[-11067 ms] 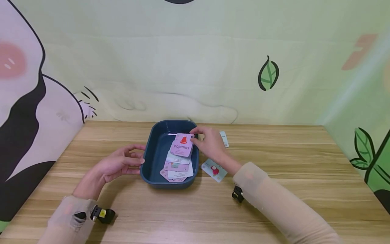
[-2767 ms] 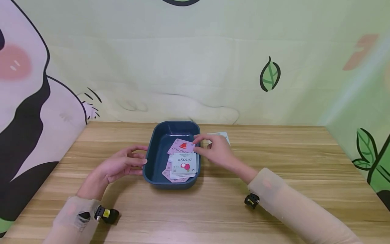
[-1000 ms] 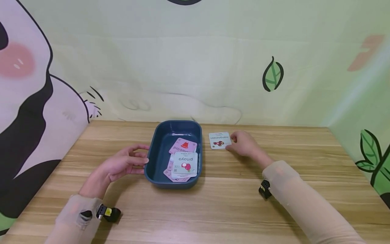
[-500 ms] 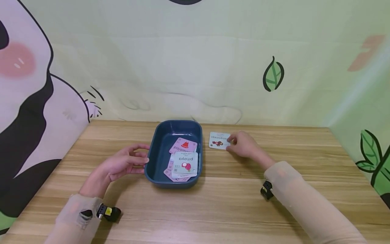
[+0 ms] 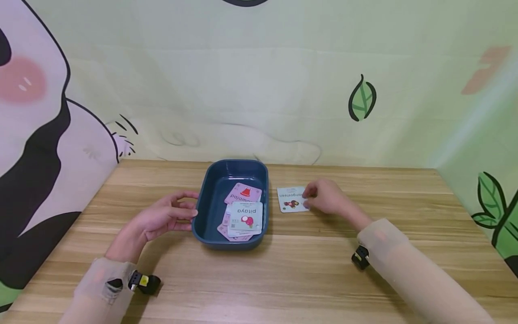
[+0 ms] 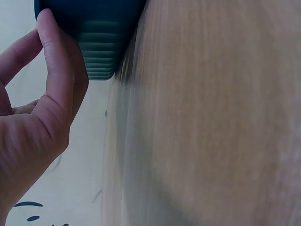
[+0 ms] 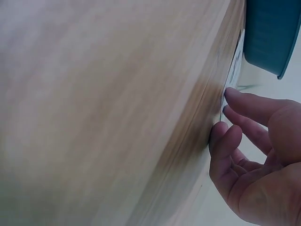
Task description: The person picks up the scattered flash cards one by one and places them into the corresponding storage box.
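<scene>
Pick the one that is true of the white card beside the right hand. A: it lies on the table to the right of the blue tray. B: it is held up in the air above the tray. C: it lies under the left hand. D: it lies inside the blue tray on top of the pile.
A: the white card lies flat on the table, outside the blue tray and to its right, with the right hand touching its edge.

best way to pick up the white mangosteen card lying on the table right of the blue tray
Take the white mangosteen picture card by its right edge, coming from the right, where the right hand already touches it. It lies flat on the wooden table, so tip or slide that edge up, then pinch thumb under, fingers on top. The dark blue plastic tray crowds its left side.
</scene>
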Available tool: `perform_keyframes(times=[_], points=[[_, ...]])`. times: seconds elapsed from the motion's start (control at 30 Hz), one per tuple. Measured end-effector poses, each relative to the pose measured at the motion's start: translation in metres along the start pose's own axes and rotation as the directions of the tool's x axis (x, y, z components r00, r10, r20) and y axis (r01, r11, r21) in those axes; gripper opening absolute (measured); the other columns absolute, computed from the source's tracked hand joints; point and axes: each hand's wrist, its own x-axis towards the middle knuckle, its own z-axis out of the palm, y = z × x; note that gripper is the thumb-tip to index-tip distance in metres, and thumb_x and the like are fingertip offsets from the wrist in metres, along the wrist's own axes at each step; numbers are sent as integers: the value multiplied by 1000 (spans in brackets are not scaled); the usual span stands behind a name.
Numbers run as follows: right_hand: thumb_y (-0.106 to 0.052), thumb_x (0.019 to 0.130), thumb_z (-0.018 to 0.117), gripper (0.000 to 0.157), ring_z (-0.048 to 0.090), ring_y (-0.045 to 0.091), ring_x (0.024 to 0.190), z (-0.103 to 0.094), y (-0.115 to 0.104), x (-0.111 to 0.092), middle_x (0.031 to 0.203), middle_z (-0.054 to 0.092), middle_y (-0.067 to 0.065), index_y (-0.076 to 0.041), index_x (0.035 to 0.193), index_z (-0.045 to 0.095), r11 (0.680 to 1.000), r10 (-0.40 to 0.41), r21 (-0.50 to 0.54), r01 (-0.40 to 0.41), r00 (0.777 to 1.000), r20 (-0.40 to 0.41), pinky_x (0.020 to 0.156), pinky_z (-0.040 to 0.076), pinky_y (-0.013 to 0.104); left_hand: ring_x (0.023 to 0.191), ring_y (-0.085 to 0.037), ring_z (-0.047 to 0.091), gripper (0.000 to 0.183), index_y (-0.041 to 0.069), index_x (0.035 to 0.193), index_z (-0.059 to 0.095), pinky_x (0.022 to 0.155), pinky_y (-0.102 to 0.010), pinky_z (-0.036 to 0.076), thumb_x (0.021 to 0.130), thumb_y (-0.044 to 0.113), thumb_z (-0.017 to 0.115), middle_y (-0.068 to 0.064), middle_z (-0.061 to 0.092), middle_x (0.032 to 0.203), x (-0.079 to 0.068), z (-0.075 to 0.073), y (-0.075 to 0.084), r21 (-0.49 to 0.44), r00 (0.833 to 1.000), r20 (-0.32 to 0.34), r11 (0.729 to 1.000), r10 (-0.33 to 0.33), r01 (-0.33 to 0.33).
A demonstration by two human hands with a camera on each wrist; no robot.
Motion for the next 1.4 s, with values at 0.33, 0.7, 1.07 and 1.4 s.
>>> perform_keyframes(times=[0.33,0.7,1.07,1.4], points=[[-15,91,78,39,58,26,90,3,1,-2,101,65,13,4,122,65,997,60,53,-59,998,-21,80,50,39,87,-22,71,60,-4,150,27,85,-39,60,101,0,61,-14,62,113,0,-1,0,-1,1000,-4,1000,-3,3],[-25,90,80,58,59,28,93,7,-5,9,105,66,17,11,132,60,998,50,-41,-50,999,5,88,52,46,89,-24,71,60,-3,151,27,87,-41,60,101,0,60,-15,62,114,0,-3,-1,0,1000,5,1000,0,0],[-24,85,85,50,57,29,94,8,-6,10,105,64,16,7,118,64,996,86,-40,-85,996,11,86,50,44,89,-23,71,61,-4,151,26,86,-40,60,101,1,61,-15,62,115,1,-2,-2,4,1000,1,1000,2,-2],[-11,86,80,29,52,20,75,2,-5,4,85,57,8,3,104,61,989,108,103,-110,994,25,65,44,30,89,-23,71,61,-4,150,26,87,-41,60,101,1,61,-15,63,114,2,-2,-2,5,1000,6,1000,6,-6]])
